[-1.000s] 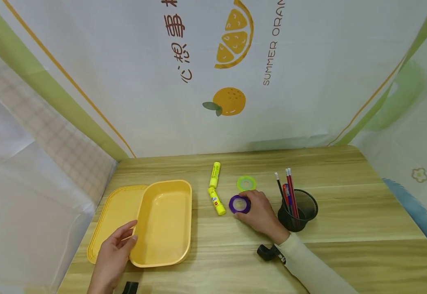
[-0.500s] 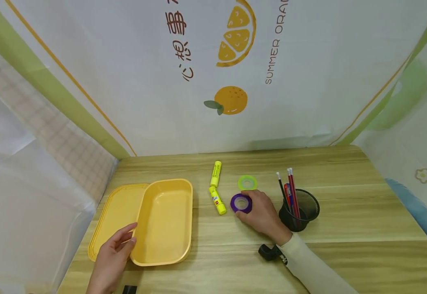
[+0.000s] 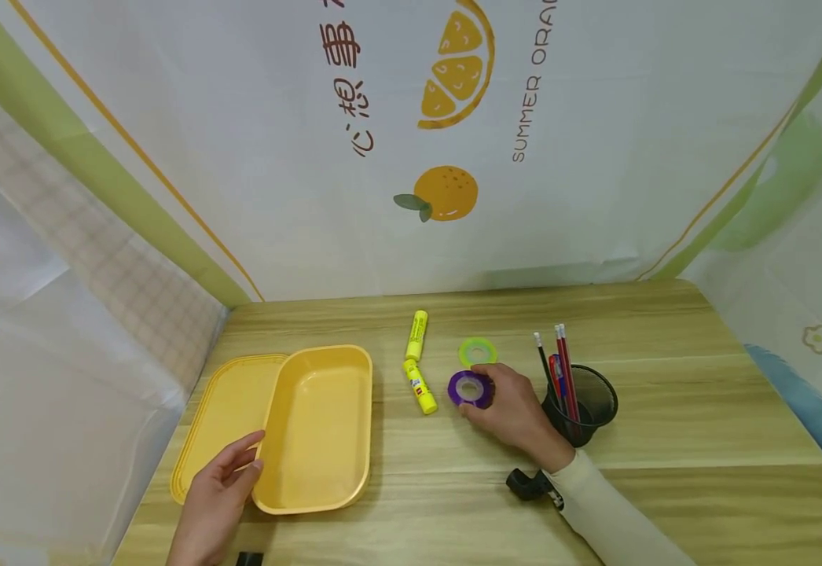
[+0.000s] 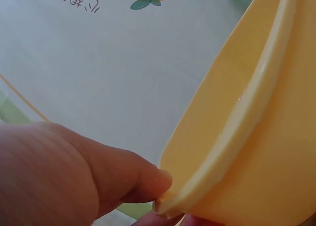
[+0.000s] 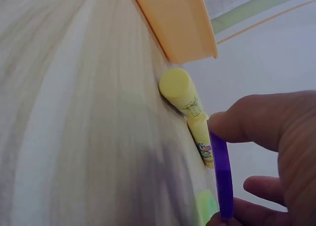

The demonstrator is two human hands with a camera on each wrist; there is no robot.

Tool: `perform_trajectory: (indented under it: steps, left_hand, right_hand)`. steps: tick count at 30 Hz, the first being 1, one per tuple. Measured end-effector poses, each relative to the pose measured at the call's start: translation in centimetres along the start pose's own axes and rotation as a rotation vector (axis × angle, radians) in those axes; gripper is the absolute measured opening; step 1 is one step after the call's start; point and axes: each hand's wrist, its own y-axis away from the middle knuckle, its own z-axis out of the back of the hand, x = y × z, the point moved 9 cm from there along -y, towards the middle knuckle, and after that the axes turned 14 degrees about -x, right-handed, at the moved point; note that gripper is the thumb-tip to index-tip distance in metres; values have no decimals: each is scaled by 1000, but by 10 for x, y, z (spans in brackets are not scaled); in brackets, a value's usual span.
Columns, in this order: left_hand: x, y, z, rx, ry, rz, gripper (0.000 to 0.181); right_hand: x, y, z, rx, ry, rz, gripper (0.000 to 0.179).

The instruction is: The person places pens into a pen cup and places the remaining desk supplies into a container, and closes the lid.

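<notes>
My right hand (image 3: 517, 415) pinches a roll of purple tape (image 3: 456, 393) by its edge. In the right wrist view the purple tape roll (image 5: 223, 179) is raised off the table, with its shadow below. A green tape roll (image 3: 464, 353) lies flat just beyond it. To the left, two yellow glue sticks (image 3: 416, 334) lie end to end. My left hand (image 3: 213, 497) grips the near-left rim of a yellow plastic box (image 3: 319, 440). Seen from the left wrist, the thumb (image 4: 148, 181) presses over the box's rim, with fingertips partly hidden below.
A yellow lid (image 3: 230, 409) lies partly under the box's left side. Beside my right wrist stands a black mesh pen cup (image 3: 595, 393) holding several pencils and pens. A white printed cloth (image 3: 559, 220) hangs behind the wooden table (image 3: 673, 377).
My right hand has shifted slightly to the right and lifted the purple tape roll a little. My left hand and the box stay in place.
</notes>
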Motion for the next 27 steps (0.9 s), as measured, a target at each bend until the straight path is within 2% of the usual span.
perform_trajectory:
  steps: [16, 23, 27]
  left_hand:
    - [1, 1, -1, 26, -12, -34, 50]
    - [1, 2, -1, 35, 7, -28, 51]
    - [2, 2, 0, 29, 6, -25, 50]
  right_hand:
    - [21, -2, 9, -27, -47, 77, 65]
    - [36, -4, 7, 10, -149, 80, 72]
    - [44, -5, 5, 25, -162, 80, 74]
